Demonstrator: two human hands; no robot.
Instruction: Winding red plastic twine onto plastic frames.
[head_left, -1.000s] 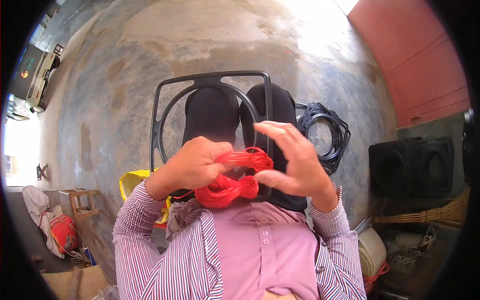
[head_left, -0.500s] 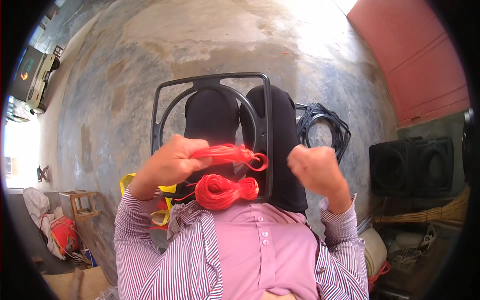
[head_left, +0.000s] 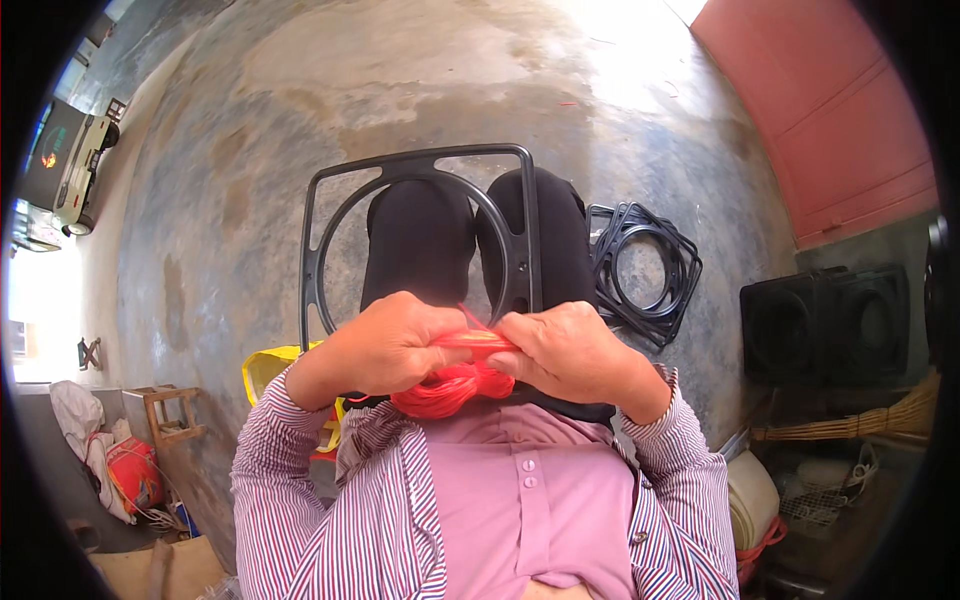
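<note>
Both hands meet in front of my belly over a bundle of red cord (head_left: 478,343). My left hand (head_left: 405,345) has its fingers closed on the bundle's left end. Opposite it, my right hand (head_left: 570,358) pinches the other end, thumb on top. A second red cord bundle (head_left: 440,393) rests just below on my lap, partly covered by the hands. Across my thighs lies a black rectangular frame (head_left: 531,225) with a large round opening; its near side is hidden behind my hands and the cord.
Several similar black frames (head_left: 684,265) are piled on the floor right of my knees. A yellow bag (head_left: 262,374) sits by my left forearm, near a small wooden stool (head_left: 165,405). At the right are black panels (head_left: 780,325), a straw broom (head_left: 840,424) and a red door (head_left: 815,130).
My right hand has come in from the right and taken hold of the red cord bundle's right end. The left hand has shifted slightly right and lower with the bundle.
</note>
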